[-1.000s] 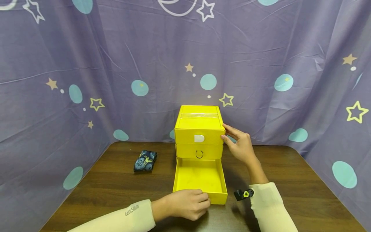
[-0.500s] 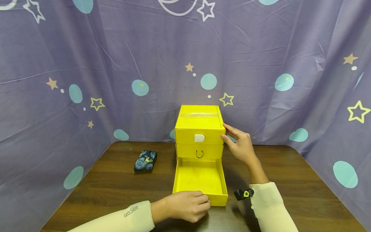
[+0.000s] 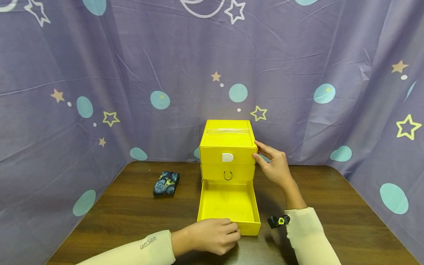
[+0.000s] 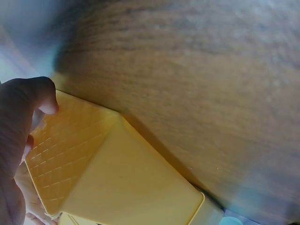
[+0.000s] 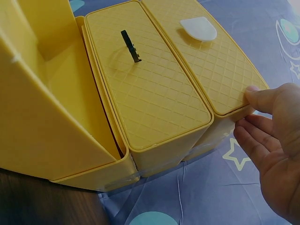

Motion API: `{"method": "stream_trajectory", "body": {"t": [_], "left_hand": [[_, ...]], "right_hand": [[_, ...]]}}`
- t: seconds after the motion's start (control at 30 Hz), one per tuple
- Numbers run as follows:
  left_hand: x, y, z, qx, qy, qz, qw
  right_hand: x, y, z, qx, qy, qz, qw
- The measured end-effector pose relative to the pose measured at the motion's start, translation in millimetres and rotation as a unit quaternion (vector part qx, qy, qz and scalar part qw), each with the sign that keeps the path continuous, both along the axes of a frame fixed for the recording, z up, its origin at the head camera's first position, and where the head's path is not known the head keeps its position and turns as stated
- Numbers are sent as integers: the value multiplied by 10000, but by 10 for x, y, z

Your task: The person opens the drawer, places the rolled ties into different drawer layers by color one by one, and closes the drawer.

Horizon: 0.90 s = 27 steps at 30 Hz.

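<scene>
A yellow three-drawer chest point(image 3: 228, 140) stands at the back of the table. Its bottom drawer point(image 3: 228, 208) is pulled far out, with nothing in it. My left hand point(image 3: 215, 235) has curled fingers holding that drawer's front; in the left wrist view the thumb point(image 4: 44, 93) lies against the ridged front panel, and the handle is hidden. My right hand point(image 3: 276, 169) grips the upper right front corner of the chest. In the right wrist view its thumb point(image 5: 260, 98) presses the top drawer's front while the fingers lie along the side. The top and middle drawers are closed.
A folded dark blue patterned cloth point(image 3: 166, 183) lies on the brown wooden table point(image 3: 139, 209), left of the chest. The top drawer carries a white tab point(image 3: 227, 157), the middle one a dark ring handle point(image 3: 228, 176). A purple curtain point(image 3: 185, 73) hangs close behind.
Between the first frame and the second, the bottom drawer and my left hand came very slightly nearer; since then they look still. My right hand keeps its place on the corner.
</scene>
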State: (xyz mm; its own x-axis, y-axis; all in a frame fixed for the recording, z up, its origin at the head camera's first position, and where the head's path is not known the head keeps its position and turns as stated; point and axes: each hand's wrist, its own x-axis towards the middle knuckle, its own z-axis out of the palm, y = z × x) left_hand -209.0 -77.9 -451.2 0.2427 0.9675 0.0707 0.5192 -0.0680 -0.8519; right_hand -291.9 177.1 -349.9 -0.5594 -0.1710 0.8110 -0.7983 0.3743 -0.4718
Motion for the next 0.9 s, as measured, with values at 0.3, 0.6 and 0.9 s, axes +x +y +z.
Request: {"method": "stream_trajectory", "body": {"t": [0.3,0.6,0.9], "left_hand": [[67,-35,142,-29,-33,38,10000],[62,-126,285,311,-462,106,9984],[-68,-313,307,608,-653,337,9954]], "right_hand": [[-6,8,-11,36,-36,-85,10000],[-16,1,-16,57,57,-61,9999],[-14,9,-10,68,47,-64,9999]]}}
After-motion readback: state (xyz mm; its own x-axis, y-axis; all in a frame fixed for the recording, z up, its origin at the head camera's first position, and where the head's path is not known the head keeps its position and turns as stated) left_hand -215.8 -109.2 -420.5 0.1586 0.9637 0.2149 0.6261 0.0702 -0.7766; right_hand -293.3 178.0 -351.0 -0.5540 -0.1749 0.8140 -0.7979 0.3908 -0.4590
